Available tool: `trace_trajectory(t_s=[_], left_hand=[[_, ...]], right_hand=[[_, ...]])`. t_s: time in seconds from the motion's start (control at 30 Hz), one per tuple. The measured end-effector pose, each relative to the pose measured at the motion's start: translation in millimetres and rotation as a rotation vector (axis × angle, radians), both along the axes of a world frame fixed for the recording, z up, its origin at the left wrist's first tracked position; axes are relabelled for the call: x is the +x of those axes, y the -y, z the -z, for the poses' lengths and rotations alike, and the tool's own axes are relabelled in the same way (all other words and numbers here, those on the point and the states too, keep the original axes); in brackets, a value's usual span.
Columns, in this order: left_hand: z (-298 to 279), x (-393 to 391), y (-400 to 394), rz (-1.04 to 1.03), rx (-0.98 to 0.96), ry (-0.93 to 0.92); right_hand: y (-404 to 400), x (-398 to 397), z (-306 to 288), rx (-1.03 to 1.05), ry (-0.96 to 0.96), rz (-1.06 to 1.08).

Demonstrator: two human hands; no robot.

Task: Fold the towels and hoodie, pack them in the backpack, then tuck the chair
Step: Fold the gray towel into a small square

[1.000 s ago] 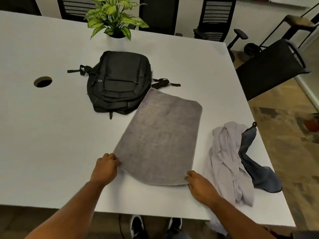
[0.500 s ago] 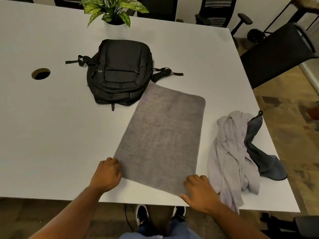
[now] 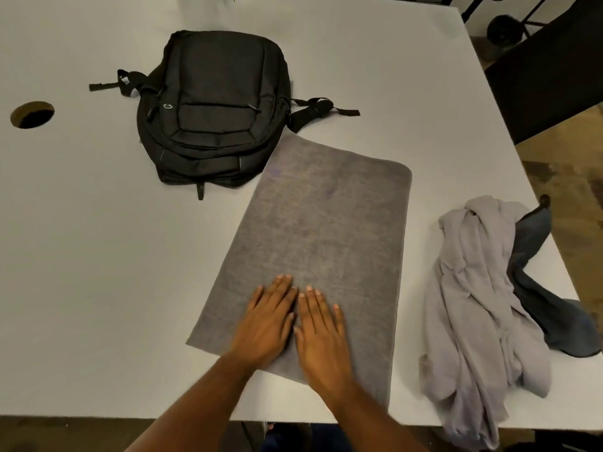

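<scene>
Left hand: the left hand [image 3: 266, 324] lies palm down on the near part of the flat grey terry towel [image 3: 310, 252], fingers straight and close together, forearm reaching in from the lower edge.
Right hand: the right hand [image 3: 321, 334] lies flat just beside it, index fingers nearly touching; its fingers are likewise straight and pressed on the cloth.
Grip: neither hand has hold of anything (both simply press on the fabric with extended fingers).
Grey towel: a long rectangle with rounded corners and a short, fuzzy nap, spread smooth on the white counter [image 3: 81, 272]; its far corner touches the bag, its near edge sits close to the counter's front rim.
Backpack: the black woven nylon backpack [image 3: 215, 106] lies flat on the counter beyond the towel, straps trailing to either side.
Hoodie: the crumpled light grey cotton hoodie [image 3: 473, 305] sits in a heap to the right, one end draping over the counter's edge.
Second towel: a dark blue-grey towel [image 3: 535, 256] lies partly under the hoodie.
Chair: a black chair [image 3: 548, 79] stands off the counter's far right corner.
Counter detail: a round cable hole [image 3: 32, 114] opens at far left.
</scene>
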State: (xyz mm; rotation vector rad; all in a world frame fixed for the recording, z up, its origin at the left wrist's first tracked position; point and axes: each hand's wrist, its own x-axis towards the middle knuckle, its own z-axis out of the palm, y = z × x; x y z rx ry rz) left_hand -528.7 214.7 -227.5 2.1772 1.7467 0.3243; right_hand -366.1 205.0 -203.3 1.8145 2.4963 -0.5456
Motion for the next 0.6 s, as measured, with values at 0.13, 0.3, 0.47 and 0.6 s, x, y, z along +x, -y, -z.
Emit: trace_trajectory(t_s=[0.13,0.3,0.47,0.6], left_hand=[[14.3,-19.7,6.3,-0.017,-0.032,-0.120],[10.7,-21.4,9.0,-0.046,-0.057,-0.142],[8.3,-23.7,10.2,-0.086,-0.098,-0.135],[3.1,-18.8,-3.6,-0.102,-0.087,-0.055]], right_hand=[[5.3,28.5,25.0,0.010,0.037,-0.014],[10.0,65.0,24.4,0.037,0.072,0.123],[17.3,97.6,25.8,0.010,0.090,0.290],[6.8,92.8,22.4,0.039,0.088,0.321]])
